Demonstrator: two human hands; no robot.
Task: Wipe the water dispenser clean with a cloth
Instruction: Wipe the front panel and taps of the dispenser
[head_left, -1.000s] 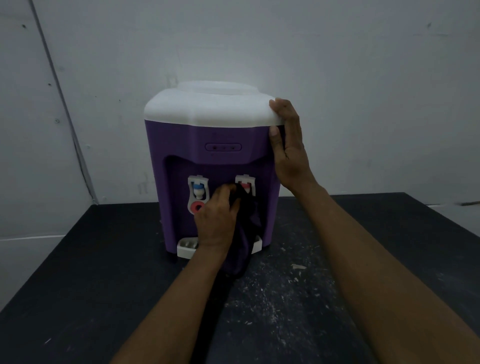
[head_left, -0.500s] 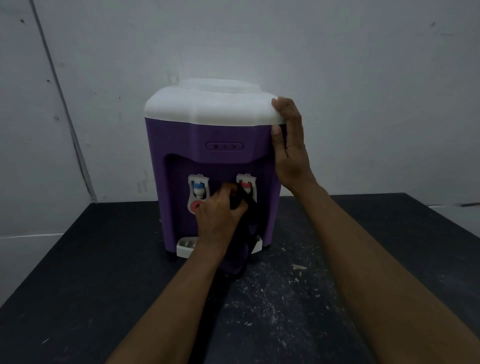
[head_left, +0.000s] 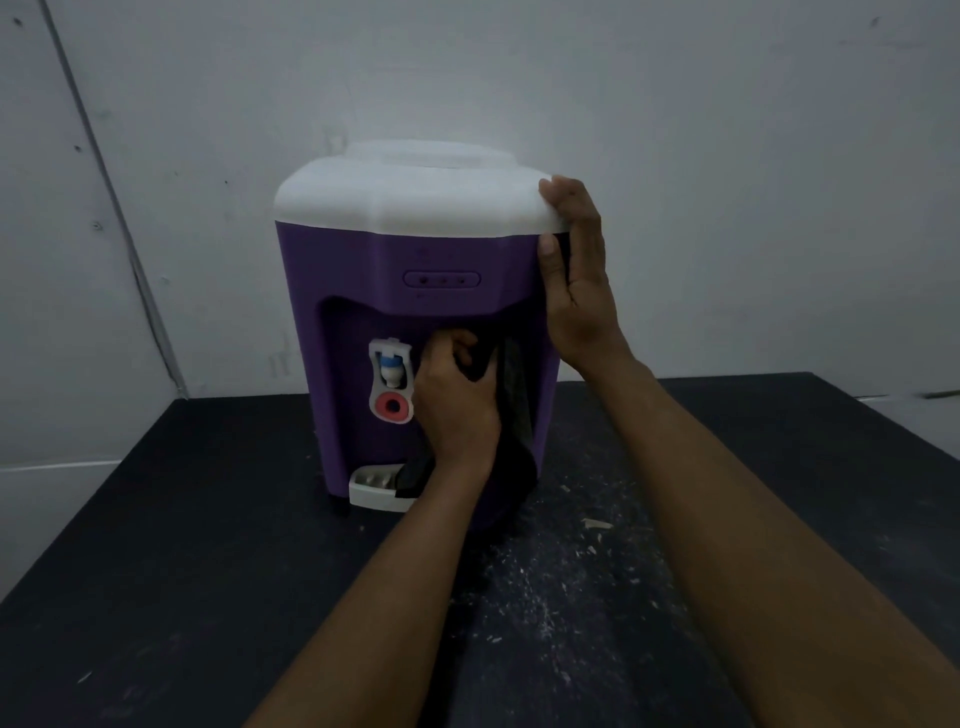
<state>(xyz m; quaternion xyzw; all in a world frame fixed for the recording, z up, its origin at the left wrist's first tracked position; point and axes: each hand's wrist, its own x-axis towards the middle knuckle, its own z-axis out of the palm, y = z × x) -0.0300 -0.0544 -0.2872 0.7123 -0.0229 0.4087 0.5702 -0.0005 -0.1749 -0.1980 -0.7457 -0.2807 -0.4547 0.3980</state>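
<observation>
Head view. The water dispenser (head_left: 358, 275), purple with a white top, stands upright on the dark table (head_left: 156, 571), towards the table's far edge and close to the wall.

The right hand (head_left: 576, 291) lies on the dispenser's upper right corner. Its thumb is on the purple front and its fingers are curled over the white rim. This is most likely a brace, so the light body does not slide or turn while the other hand rubs.

The left hand (head_left: 454, 410) is clenched round a dark cloth (head_left: 514, 415) inside the dispenser's front recess, on the right side where the 2nd tap should be. A bunched cloth suits that narrow hollow better than a flat one. The loose end of the cloth hangs down to the drip tray (head_left: 371, 488) at the dispenser's foot and covers the tray's right part. The recess is dim, so the cloth probably presses on the hidden tap, but contact cannot be confirmed. The blue tap (head_left: 390, 364) on the recess's left side is uncovered, just beside the left hand.

Compared with 1 second ago, the left hand has climbed higher in the recess. The right tap's white housing, visible then above the knuckles, is now covered, and the red ring under the blue tap is fully exposed. The right hand and the dispenser have kept their places.
</observation>
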